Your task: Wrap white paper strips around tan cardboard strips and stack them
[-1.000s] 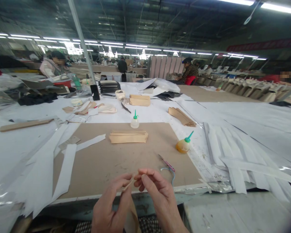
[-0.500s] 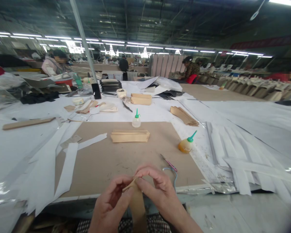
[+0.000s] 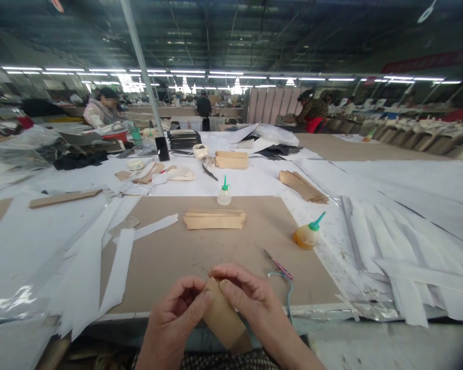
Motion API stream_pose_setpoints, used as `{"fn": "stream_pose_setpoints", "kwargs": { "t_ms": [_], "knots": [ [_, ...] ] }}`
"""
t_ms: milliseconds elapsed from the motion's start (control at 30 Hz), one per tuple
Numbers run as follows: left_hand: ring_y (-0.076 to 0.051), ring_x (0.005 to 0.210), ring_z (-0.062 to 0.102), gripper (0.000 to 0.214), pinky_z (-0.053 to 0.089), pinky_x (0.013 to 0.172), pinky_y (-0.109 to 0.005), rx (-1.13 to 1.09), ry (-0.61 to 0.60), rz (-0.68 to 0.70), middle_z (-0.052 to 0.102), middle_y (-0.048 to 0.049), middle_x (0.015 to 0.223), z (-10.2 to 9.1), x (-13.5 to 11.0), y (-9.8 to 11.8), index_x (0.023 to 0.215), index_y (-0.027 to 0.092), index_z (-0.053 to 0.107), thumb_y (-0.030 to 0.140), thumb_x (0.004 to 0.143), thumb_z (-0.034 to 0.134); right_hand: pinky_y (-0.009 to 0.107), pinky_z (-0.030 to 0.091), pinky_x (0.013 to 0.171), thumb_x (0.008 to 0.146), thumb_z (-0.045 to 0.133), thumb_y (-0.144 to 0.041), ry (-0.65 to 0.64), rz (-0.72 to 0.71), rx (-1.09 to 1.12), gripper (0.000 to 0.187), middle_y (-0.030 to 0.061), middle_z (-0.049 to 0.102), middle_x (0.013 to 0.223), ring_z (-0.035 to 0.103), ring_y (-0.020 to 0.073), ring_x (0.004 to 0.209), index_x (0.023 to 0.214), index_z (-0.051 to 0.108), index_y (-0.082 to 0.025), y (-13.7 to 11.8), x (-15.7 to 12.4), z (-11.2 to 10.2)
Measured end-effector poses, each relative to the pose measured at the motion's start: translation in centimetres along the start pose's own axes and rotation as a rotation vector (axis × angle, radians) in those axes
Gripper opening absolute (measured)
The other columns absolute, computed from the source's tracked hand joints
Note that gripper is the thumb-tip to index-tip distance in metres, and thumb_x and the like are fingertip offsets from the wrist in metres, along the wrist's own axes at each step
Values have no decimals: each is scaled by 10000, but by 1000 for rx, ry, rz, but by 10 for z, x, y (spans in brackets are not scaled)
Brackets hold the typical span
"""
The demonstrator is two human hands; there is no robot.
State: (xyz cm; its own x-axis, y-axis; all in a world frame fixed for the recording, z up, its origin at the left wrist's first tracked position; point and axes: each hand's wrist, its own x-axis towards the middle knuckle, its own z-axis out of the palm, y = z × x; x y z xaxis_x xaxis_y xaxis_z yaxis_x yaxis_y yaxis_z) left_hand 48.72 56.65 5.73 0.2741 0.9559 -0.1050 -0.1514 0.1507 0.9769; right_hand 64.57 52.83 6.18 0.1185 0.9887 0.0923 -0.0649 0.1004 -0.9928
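Between my hands, at the near edge of the table, is a tan strip (image 3: 227,322) that looks like leather or thick fabric. My left hand (image 3: 181,311) pinches its upper left end between thumb and fingers. My right hand (image 3: 250,300) grips the top right side, thumb on the face and fingers behind. The strip's lower end hangs down toward my lap. Beyond my hands, a stack of tan strips (image 3: 214,220) lies on a brown board (image 3: 158,277). A slim pink-handled tool (image 3: 280,265) rests on the board to the right, beside a blue cord (image 3: 289,293).
A clear bottle with a green nozzle (image 3: 224,195) stands behind the stack. An amber-filled bottle (image 3: 306,236) leans at the right. White strips (image 3: 119,272) lie left, more white pieces (image 3: 393,257) right. Further back are tan bundles (image 3: 303,186) and a phone (image 3: 162,149). Other people work in the distance.
The tan strip has turned so its broad face shows and its lower end slants to the right. Both hands still hold its top end. The whole view has shifted slightly left.
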Motion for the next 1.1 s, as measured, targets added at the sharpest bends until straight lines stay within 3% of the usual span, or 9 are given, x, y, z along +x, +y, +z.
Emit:
{"fn": "stream_pose_setpoints", "kwargs": {
  "t_ms": [100,333,467,633,767,833,933,1000,1100],
  "knots": [
    [-140,736,594,324,477,663,-203,-33,0,-17,683,-15,790,1,1,-2,837,174,699,447,722,830,301,526,834,960,615,-491,7,63,81,320,51,724,959,651,207,926,999,755,-207,1,2,-1],
    [-146,725,588,321,489,645,-206,33,-48,10,663,-21,773,-1,5,-9,851,170,688,444,745,818,278,470,861,957,652,-383,-2,-82,-56,201,19,661,910,596,172,901,916,743,-209,1,8,-5],
    [-154,727,583,318,492,654,-216,99,-18,36,643,-18,759,2,4,-10,818,176,676,464,760,797,275,466,834,939,667,-299,44,-107,-71,129,8,649,870,591,165,865,866,723,-208,5,8,-2],
    [-137,675,545,305,457,612,-202,181,-83,80,593,-7,712,5,5,-11,742,176,660,457,797,763,264,472,808,923,630,-205,204,-240,-150,108,6,625,861,595,159,854,827,676,-213,11,3,8],
    [-125,666,522,304,446,605,-193,145,-72,46,574,3,704,9,8,-16,744,173,649,448,801,766,312,456,926,916,587,-171,379,-422,-362,112,16,616,861,590,169,875,829,643,-213,20,3,14],
    [-118,667,523,304,451,605,-187,90,-74,19,577,7,708,10,10,-19,752,168,644,431,778,794,309,464,902,932,585,-207,381,-370,-332,117,21,613,865,587,173,871,824,630,-208,22,5,13],
    [-135,733,577,320,490,653,-205,-52,-68,-64,636,-15,790,8,14,-20,874,165,677,415,746,829,281,483,816,991,566,-350,185,-106,-114,228,28,628,879,598,177,877,847,661,-201,18,8,7],
    [-162,795,619,392,516,694,-235,-141,-69,-120,672,-47,865,6,15,-17,999,159,694,418,741,836,289,490,835,1018,521,-465,64,48,16,312,40,662,953,618,192,944,1004,705,-212,14,6,1],
    [-183,826,645,432,524,711,-257,-182,-59,-142,687,-76,905,2,14,-11,1051,142,703,417,745,836,300,492,847,1001,509,-574,-33,160,57,443,57,673,1115,623,213,1029,1287,625,-255,11,0,-6]
  ]
}}
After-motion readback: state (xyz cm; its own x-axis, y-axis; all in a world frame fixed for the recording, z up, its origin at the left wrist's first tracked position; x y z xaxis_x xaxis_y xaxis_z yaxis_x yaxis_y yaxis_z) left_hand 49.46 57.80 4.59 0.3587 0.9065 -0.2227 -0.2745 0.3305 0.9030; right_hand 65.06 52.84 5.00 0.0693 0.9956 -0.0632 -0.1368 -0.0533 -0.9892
